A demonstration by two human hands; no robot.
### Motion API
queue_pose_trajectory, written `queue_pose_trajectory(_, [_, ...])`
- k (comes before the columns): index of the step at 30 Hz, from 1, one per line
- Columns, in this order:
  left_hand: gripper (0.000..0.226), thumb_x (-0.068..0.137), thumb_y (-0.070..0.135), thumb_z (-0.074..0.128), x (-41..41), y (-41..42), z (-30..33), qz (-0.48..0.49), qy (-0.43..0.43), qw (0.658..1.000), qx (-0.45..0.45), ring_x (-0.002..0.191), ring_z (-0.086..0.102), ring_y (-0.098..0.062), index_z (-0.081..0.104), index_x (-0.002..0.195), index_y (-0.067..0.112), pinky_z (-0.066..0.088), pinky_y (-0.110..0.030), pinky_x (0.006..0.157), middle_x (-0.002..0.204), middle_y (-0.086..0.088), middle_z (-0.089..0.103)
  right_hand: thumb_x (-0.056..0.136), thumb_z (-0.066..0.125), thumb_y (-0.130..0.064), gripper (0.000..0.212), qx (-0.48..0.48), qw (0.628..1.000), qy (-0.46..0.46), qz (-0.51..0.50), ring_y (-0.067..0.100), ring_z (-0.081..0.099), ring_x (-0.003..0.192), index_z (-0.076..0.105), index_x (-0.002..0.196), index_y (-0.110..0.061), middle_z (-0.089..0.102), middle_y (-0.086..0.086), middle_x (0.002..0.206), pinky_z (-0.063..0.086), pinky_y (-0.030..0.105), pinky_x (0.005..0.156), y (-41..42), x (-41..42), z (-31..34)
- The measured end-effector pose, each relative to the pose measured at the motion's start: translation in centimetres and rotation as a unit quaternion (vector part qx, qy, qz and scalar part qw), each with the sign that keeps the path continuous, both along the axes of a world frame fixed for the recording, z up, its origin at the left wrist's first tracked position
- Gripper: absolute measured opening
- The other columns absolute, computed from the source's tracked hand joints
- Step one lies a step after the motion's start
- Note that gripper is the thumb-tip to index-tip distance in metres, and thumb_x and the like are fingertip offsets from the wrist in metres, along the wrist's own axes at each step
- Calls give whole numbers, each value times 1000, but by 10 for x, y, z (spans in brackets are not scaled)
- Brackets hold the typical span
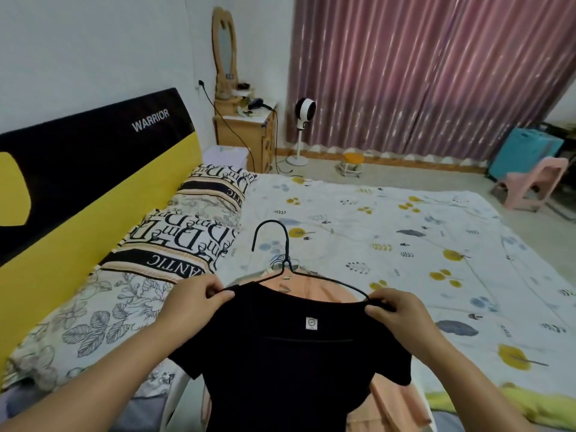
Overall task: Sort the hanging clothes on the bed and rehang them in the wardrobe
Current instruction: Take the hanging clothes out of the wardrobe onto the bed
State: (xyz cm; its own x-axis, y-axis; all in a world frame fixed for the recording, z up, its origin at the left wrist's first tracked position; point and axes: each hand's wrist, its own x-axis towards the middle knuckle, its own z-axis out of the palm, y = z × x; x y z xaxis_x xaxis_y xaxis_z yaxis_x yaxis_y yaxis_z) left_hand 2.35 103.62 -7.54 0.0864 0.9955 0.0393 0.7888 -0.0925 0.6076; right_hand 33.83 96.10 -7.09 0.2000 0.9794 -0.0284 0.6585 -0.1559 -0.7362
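A black short-sleeved top [290, 363] hangs on a thin black wire hanger [285, 241] held up over the bed. My left hand [194, 296] pinches the top's left shoulder at the hanger's end. My right hand [394, 310] pinches the right shoulder together with the hanger wire. A small white label shows inside the neckline. Under the black top lies a peach garment [314, 286] on the bed [405, 232], with more peach cloth showing lower right. The hanger's hook points away from me.
Patterned pillows [174, 244] lie along the yellow and black headboard [62, 169] on the left. Beyond the bed stand a wooden dresser [244, 129] with mirror, a white fan [304, 120], a small stool [352, 165], pink curtains [420, 73] and a pink chair [530, 185]. Yellow cloth [511, 403] lies lower right.
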Motion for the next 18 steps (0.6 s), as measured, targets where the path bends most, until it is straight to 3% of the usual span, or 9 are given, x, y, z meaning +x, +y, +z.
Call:
queue_pose_trajectory(10, [15,83,29,66,32,105,-65,19,4,1000,-6,75,56,-15,59,77,17,36,-25,60,73,5,61,86,64,-12,15,-34,999,-27,-10,-3,55,74,62,78,-24,62,-13,76,38,6,60,110,24,-60])
queue_pose_trajectory(14, [15,85,28,65,49,148,-94,37,13,999,-4,75,55,-14,57,78,17,34,-25,59,74,6,60,86,65,-13,15,-52,998,-33,-5,9,57,78,62,79,-25,61,-12,77,36,8,63,165,39,-88])
queue_pose_trajectory(18, [13,89,27,60,68,196,-130,42,35,999,-3,84,51,-11,61,93,15,33,-25,67,89,5,59,87,64,-14,6,-81,996,-34,-4,14,58,86,69,90,-17,63,-5,86,41,21,70,219,53,-125])
